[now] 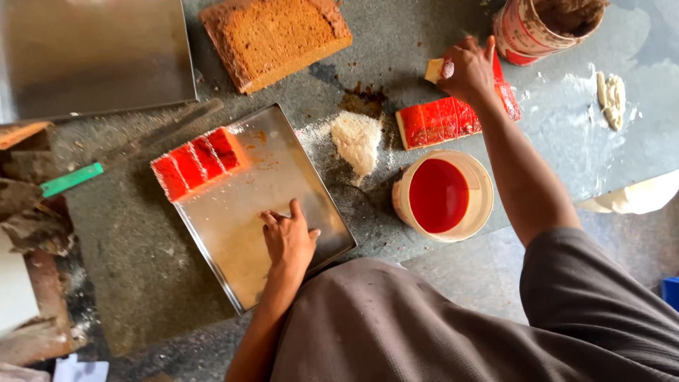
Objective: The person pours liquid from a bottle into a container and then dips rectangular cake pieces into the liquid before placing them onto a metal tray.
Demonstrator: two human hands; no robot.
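Note:
My left hand (288, 237) rests flat, fingers apart, on a steel tray (233, 255). At the tray's far corner lie several cake slices (198, 163) glazed red on top. My right hand (468, 69) reaches forward and grips a cake piece (436, 69), pale on its side with red glaze, just above a longer red-glazed cake block (442, 120) on the stone counter. Below that block stands a white tub of red glaze (440, 196).
An unglazed brown sponge slab (276, 39) lies at the back. A crumb pile (357, 141) sits between tray and block. There is a tin of brown paste (548, 25) back right, dough bits (610, 97), a second steel tray (92, 56) back left, and a green-handled knife (71, 180).

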